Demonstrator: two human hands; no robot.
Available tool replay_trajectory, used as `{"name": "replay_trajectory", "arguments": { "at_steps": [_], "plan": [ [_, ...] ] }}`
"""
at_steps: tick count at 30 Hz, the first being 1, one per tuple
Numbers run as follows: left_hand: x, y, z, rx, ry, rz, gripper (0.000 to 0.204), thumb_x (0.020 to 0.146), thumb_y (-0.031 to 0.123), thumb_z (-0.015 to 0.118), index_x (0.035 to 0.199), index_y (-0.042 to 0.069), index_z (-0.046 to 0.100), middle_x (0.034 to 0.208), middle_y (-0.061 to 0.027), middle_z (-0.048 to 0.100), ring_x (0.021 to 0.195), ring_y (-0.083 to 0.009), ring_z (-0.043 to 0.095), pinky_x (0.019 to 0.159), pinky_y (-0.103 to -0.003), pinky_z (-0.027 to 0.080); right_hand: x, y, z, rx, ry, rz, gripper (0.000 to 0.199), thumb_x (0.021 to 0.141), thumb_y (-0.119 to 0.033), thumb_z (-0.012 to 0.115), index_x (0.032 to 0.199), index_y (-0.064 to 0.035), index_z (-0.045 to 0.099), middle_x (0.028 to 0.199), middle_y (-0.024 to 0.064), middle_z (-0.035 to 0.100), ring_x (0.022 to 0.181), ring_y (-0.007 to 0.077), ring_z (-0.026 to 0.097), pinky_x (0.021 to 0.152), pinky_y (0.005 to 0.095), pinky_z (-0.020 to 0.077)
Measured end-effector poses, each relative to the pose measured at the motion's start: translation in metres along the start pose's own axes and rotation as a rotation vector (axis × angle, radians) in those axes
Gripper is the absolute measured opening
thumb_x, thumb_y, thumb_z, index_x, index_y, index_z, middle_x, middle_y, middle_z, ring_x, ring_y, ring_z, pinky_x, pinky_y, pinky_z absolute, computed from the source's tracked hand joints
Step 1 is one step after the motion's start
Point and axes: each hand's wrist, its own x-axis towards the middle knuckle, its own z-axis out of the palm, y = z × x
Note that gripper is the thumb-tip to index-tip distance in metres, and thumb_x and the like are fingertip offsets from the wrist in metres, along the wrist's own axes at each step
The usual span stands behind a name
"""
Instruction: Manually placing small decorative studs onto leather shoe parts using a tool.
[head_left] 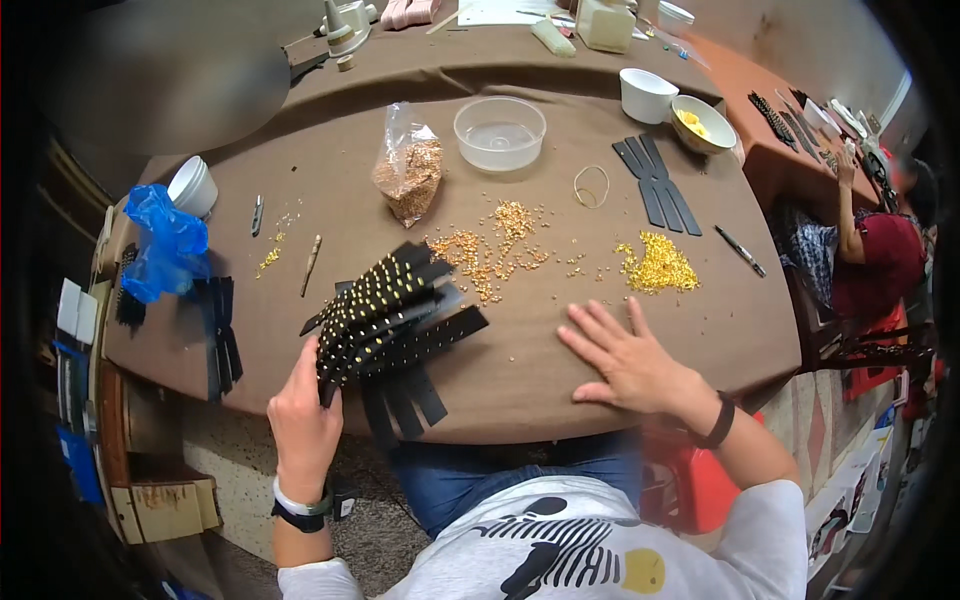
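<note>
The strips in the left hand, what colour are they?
Black strips dotted with rows of gold studs, seen in the head view.

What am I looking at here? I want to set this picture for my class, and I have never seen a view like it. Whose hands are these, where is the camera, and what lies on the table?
There is no machine. A person wears a wide-angle camera on the head, looking down, so straight edges bend near the rim.

The left hand grips a fanned bundle of black strips set with small gold studs. The right hand lies flat and open on the brown table, holding nothing.

On the table lie loose gold studs, a clear bag of brownish bits, a clear plastic bowl, plain black strips, a pen, a rubber band and a blue plastic bag.

At the right, another person sits at a neighbouring table.
</note>
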Motion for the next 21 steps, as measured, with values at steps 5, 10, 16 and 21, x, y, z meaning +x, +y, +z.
{"name": "replay_trajectory", "arguments": {
  "at_steps": [5, 10, 16, 21],
  "plan": [
    [-0.017, -0.027, 0.005, 0.133, 0.145, -0.027, 0.066, 0.067, -0.013, 0.061, 0.131, -0.001, 0.049, 0.121, -0.0224, 0.060, 0.105, -0.0397, 0.061, 0.086, -0.043, 0.051, -0.011, 0.029, -0.008, -0.026, 0.000, 0.266, 0.082, 0.088, -0.064, 0.046, 0.151, -0.0154, 0.025, 0.157, 0.0133, 0.020, 0.145, 0.0318, 0.019, 0.112, 0.0645, 0.0084],
    [-0.022, -0.051, 0.021, 0.183, 0.083, -0.144, 0.070, 0.068, -0.013, 0.058, 0.135, 0.000, 0.045, 0.131, -0.0241, 0.053, 0.114, -0.0409, 0.056, 0.093, -0.045, 0.047, -0.021, 0.037, -0.058, 0.064, -0.091, 0.396, 0.082, 0.089, -0.062, 0.047, 0.151, -0.0141, 0.023, 0.158, 0.0161, 0.013, 0.146, 0.0359, 0.010, 0.113, 0.0632, 0.0054],
    [-0.008, -0.023, -0.012, 0.294, -0.404, -0.085, 0.081, 0.071, 0.020, 0.076, 0.141, 0.005, 0.039, 0.145, -0.0231, 0.037, 0.134, -0.0431, 0.035, 0.110, -0.057, 0.026, 0.026, 0.045, -0.098, 0.114, -0.074, 0.267, 0.079, 0.090, -0.053, 0.056, 0.150, -0.0110, 0.026, 0.157, 0.0190, 0.013, 0.146, 0.0360, 0.012, 0.114, 0.0571, 0.0151],
    [0.071, 0.015, -0.041, 0.256, -0.406, 0.222, 0.083, 0.070, 0.030, 0.079, 0.138, 0.003, 0.042, 0.143, -0.0248, 0.038, 0.136, -0.0406, 0.033, 0.111, -0.057, 0.026, 0.126, 0.036, -0.080, 0.085, -0.217, 0.013, 0.083, 0.091, -0.057, 0.052, 0.151, -0.0090, 0.021, 0.158, 0.0182, 0.012, 0.146, 0.0331, 0.013, 0.116, 0.0517, 0.0196]
  ]
}}
